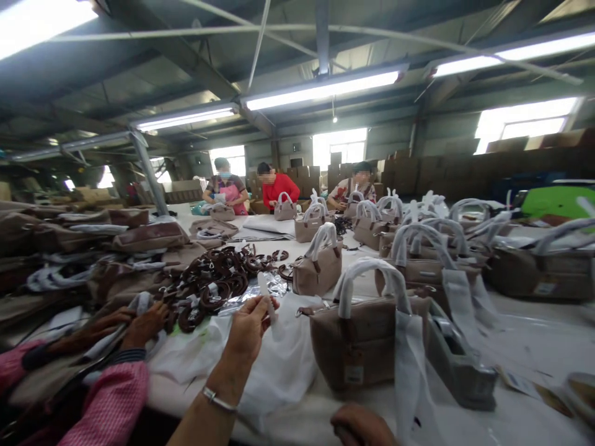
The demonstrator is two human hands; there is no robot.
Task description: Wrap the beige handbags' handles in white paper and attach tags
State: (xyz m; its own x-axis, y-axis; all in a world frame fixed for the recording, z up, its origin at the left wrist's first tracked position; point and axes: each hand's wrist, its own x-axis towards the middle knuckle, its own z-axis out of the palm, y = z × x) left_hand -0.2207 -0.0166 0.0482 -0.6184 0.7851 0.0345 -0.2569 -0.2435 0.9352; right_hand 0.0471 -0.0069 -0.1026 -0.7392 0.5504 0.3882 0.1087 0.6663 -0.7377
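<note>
From the head-worn camera, at a long worktable [272, 246] lined with taupe handbags, a worker's left hand [251, 325] pinched a slim white strip [263, 288] between thumb and fingers, raised upright over a crumpled white sheet [290, 365], perhaps to keep it clear of the clutter. The right hand [360, 426] entered only at the bottom edge, fingers apparently curled; whether it gripped anything could not be told. The nearest handbag [367, 337] stood upright just right of the left hand, front panel outward, likely to keep it within easy reach. Pale wrapping on its handles [346, 300] appeared meant to guard them from scuffs. Behind it sat a grey bin [465, 368], seemingly there to corral small items. Brown straps [223, 272] were heaped beyond the left hand, probably a shared supply. At left, a co-worker's hands [151, 322], below a pink checked sleeve [109, 402], rested among wrapped bag parts.

A white label [353, 374] hung on the nearest handbag's front, and another pale label [546, 288] marked a bag at far right; neither could be read. No brand name was legible.
</note>
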